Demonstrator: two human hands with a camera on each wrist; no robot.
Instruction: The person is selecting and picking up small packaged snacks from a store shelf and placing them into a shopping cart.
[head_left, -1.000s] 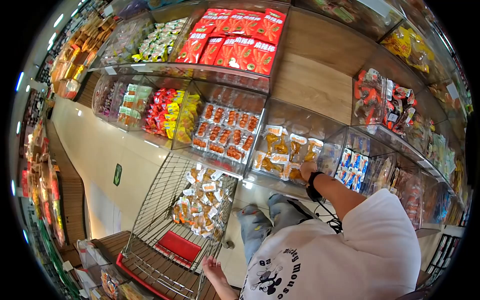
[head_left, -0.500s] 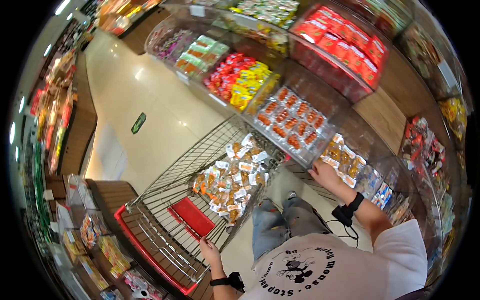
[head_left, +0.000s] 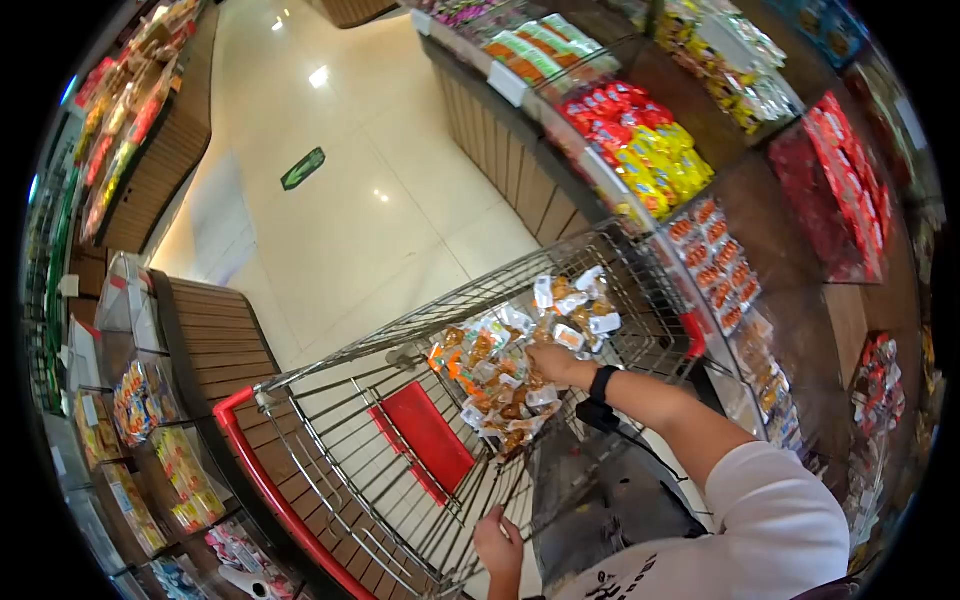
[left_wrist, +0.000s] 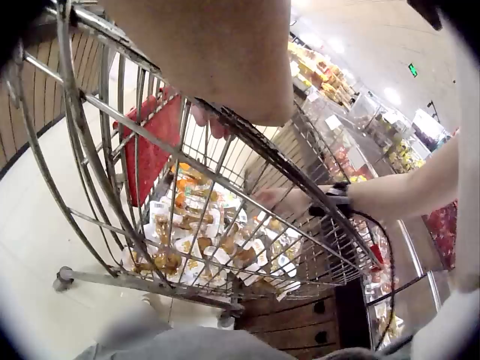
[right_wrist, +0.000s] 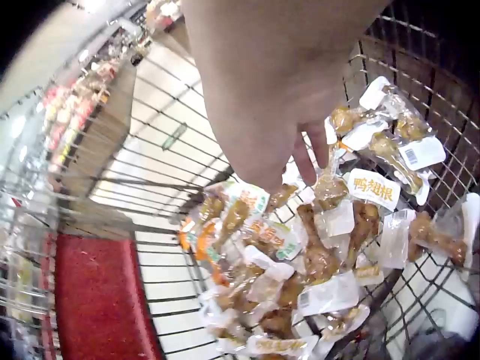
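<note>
A heap of clear-and-white packets of brown duck wings (right_wrist: 319,247) lies in the wire shopping cart (head_left: 340,370). My right hand (head_left: 552,364) reaches down into the cart over this heap. In the right wrist view, its fingers (right_wrist: 322,146) hang loosely with their tips right at the packets, and the palm hides part of what lies beneath. My left hand (head_left: 497,542) is at the cart's near side rim, its fingers (left_wrist: 217,126) bent over the rail in the left wrist view. A red seat panel (head_left: 425,440) sits beside the heap.
Display bins at the right hold red and yellow packets (head_left: 640,150) and rows of packed reddish snacks (head_left: 715,260). The red cart handle (head_left: 290,510) is at lower left, with a slatted wooden stand (head_left: 215,330) behind it. A green arrow (head_left: 302,169) marks the pale floor.
My right hand has moved from the bin of duck wing packets to the heap in the cart. My left hand has come to the cart's side rim. The view has turned left.
</note>
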